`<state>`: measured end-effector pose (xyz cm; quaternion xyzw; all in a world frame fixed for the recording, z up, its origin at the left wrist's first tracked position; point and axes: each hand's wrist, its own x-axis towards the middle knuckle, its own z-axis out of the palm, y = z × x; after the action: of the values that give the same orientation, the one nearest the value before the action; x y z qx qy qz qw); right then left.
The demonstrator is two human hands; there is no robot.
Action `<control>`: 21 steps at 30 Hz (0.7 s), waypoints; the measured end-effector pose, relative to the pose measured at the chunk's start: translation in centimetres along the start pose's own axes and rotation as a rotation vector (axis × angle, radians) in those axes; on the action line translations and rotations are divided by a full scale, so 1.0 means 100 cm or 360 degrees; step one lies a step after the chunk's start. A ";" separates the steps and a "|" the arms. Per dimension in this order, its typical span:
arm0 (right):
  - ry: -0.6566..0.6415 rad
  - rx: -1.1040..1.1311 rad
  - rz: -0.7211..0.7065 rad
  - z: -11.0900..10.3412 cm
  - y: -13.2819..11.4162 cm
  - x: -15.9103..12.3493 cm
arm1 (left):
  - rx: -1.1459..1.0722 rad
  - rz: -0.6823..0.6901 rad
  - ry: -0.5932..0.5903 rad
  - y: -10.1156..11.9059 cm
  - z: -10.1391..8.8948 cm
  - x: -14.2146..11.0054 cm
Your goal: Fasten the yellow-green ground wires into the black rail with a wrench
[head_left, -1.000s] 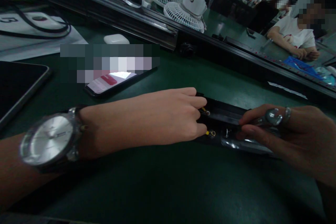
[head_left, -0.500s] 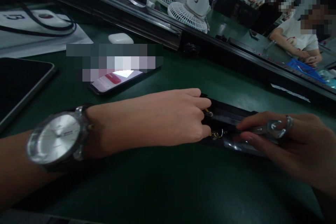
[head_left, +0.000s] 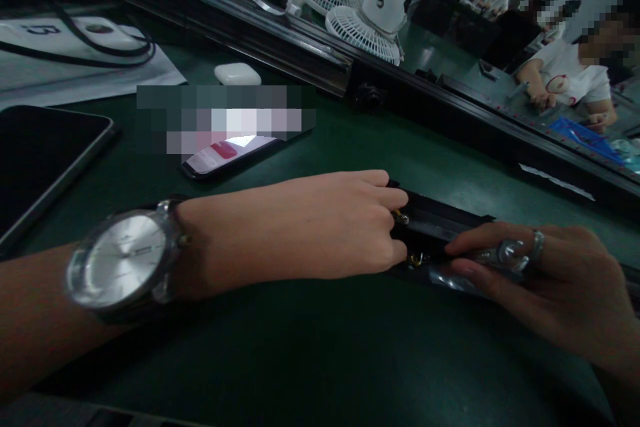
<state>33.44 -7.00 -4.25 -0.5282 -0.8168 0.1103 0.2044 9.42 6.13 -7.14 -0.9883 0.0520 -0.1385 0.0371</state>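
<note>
My left hand (head_left: 350,230) lies palm down with its fingers curled over one end of a long black housing (head_left: 440,210). By its fingertips, gold ring terminals (head_left: 416,259) and a bit of yellow wire show; what is under the palm is hidden. My right hand (head_left: 545,280) pinches a small screwdriver-like tool with a clear handle (head_left: 505,253) between thumb and forefinger. The tool slants over the housing, and its dark tip points at the lower ring terminal; contact is hard to make out. Shiny clear plastic (head_left: 455,278) lies under the right fingers.
Behind the housing lie a lit phone (head_left: 225,152) and a white earbud case (head_left: 237,73). A dark tablet (head_left: 45,160) and papers (head_left: 165,70) with a black cable are at left. A black rail (head_left: 450,107) crosses behind. Beyond it stand white fans (head_left: 383,7) and a seated person (head_left: 570,73).
My right hand has moved left with the tool, bringing the tip to the lower ring terminal. The left hand keeps its place on the housing while the whole view shifts slightly.
</note>
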 end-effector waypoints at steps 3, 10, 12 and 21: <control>0.0000 -0.0009 -0.0028 0.001 0.001 0.000 | -0.0009 0.0000 0.0046 0.000 0.000 0.000; 0.0026 0.0020 -0.0061 0.003 -0.001 0.002 | -0.0005 -0.0002 0.0006 0.001 -0.001 0.000; 0.0021 0.0038 -0.0048 0.004 -0.001 0.002 | 0.0002 -0.0006 -0.0007 0.001 -0.001 0.000; -0.0013 0.0057 -0.0039 0.003 -0.003 0.002 | 0.0033 0.0006 0.0046 0.001 0.001 0.000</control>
<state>32.97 -6.93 -4.33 -0.5139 -0.8219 0.1246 0.2119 9.42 6.06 -7.29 -0.9857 0.0531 -0.1532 0.0469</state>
